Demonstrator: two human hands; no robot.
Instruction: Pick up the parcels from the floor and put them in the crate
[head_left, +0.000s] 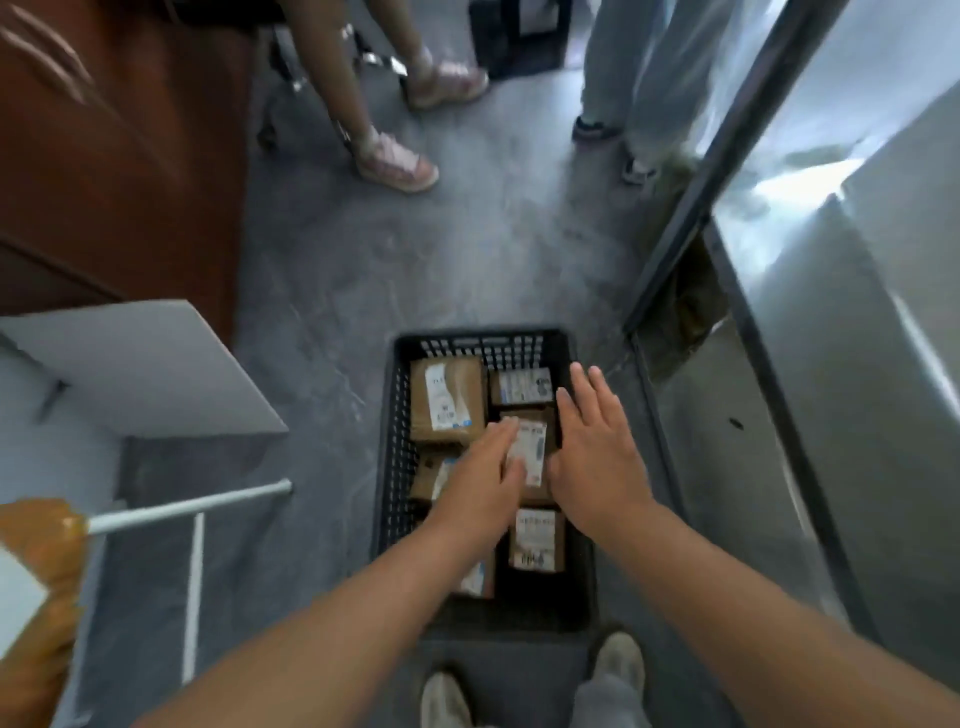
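A black slatted plastic crate (400, 415) stands on the grey floor in front of my feet. Several brown cardboard parcels with white labels lie inside it, among them a large one (447, 397) at the far left and a small one (537, 540) near the right. My left hand (480, 478) reaches into the crate with straight fingers and touches a middle parcel (532, 447). On that parcel's right side my right hand (597, 447) hovers flat, fingers spread, holding nothing. My arms hide the parcels at the near end of the crate.
Two people stand on the far floor, one in pink sandals (397, 163), one in dark sneakers (597, 127). A brown wooden cabinet (119, 156) and a white rack (192, 509) are on the left. A metal door frame (691, 208) and steel counter (831, 364) line the right.
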